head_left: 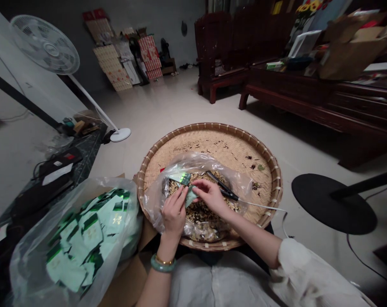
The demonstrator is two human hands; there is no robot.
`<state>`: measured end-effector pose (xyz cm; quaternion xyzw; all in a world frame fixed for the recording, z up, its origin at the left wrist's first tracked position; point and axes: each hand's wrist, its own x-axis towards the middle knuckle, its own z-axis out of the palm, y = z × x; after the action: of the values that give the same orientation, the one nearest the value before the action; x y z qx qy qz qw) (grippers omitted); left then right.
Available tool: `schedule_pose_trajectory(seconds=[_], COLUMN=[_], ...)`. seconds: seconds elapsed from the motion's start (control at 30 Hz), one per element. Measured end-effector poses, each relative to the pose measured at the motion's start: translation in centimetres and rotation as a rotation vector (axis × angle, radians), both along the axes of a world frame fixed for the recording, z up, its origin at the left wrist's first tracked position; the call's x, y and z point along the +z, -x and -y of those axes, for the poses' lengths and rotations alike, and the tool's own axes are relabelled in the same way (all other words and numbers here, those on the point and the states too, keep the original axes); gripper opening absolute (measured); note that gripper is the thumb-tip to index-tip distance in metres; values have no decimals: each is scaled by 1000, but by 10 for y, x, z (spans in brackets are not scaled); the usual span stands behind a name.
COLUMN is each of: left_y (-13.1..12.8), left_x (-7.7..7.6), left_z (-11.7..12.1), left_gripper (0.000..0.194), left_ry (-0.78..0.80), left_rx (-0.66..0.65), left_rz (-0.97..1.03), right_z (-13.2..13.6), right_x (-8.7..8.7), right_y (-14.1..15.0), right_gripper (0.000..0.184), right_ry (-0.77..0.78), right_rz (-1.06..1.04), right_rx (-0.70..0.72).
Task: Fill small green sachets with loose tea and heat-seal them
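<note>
My left hand [174,211] and my right hand [210,196] meet over an open clear plastic bag [199,160]. A small pale-green sachet [190,197] is pinched between them, its lower part showing between the fingers. Just behind my left fingertips lies a shiny green-topped packet [181,177]. Loose dried tea-like pieces [201,213], tan and dark, fill the plastic bag. Beside my right hand rests a black tong-shaped tool [224,187], like a hair straightener, with a pale cord. All of this sits in a round woven bamboo tray [209,126].
At the left stands a plastic bag [27,256] full of pale-green sachets [91,234]. A white standing fan [119,134] is farther back. The round black base [334,204] of a stand is at right, near a dark wooden table [308,91]. Stacked boxes [113,66] line the back wall.
</note>
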<state>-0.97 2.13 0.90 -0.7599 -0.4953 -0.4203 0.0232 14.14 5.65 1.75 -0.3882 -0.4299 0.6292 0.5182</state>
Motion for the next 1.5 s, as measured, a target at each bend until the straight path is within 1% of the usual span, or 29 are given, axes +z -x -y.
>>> schedule_pose_trajectory(seconds=[0.37, 0.47, 0.6, 0.7, 0.77, 0.87, 0.97, 1.0, 1.03, 1.07, 1.1, 1.17, 1.2, 1.23, 1.27, 1.37, 1.5], left_y=[1, 1, 0, 0, 0, 1, 5, 6, 7, 7, 7, 5, 3, 1, -1, -6, -10], left_x=[-4, -2, 1, 4, 7, 12, 16, 16, 16, 15, 14, 13, 13, 13, 13, 14, 14], left_z=[-1, 0, -1, -8, -15, -23, -25, -24, -22, -20, -17, -12, -10, -9, -7, -5, -2], left_gripper=[39, 34, 22, 17, 14, 13, 13, 13, 13, 13, 14, 15, 16, 17, 18, 27, 32], left_ry=[24, 52, 156, 196, 166, 96, 88, 116, 157, 212, 274, 379, 417, 449, 481, 588, 672], left_rx=[0, -6, 31, 86, 134, 201, 205, 195, 187, 181, 182, 196, 200, 200, 197, 166, 112], left_rz=[32, 61, 182, 215, 208, 202, 220, 244, 281, 328, 386, 528, 609, 692, 777, 1014, 1243], right_z=[0, 1, 0, -7, -17, -33, -39, -37, -33, -27, -21, -10, -5, -2, 0, 4, 6], right_x=[-1, -2, -6, -12, -18, -24, -24, -22, -19, -16, -12, -5, -2, 0, 2, 5, 2], right_y=[2, 2, 4, 7, 10, 14, 16, 15, 13, 12, 10, 5, 3, 2, 0, -2, -6], right_gripper=[28, 28, 28, 32, 34, 30, 27, 28, 29, 31, 33, 36, 38, 39, 39, 37, 35], right_ry=[32, 34, 29, 24, 6, -38, -74, -123, -204, -335, -501, -807, -914, -989, -1035, -1101, -1144], right_rz=[-14, -11, -6, -3, 21, 76, 102, 133, 190, 281, 409, 636, 716, 768, 798, 817, 812], right_rx=[13, 17, 30, 27, 0, -64, -123, -141, -156, -169, -170, -147, -140, -141, -153, -202, -208])
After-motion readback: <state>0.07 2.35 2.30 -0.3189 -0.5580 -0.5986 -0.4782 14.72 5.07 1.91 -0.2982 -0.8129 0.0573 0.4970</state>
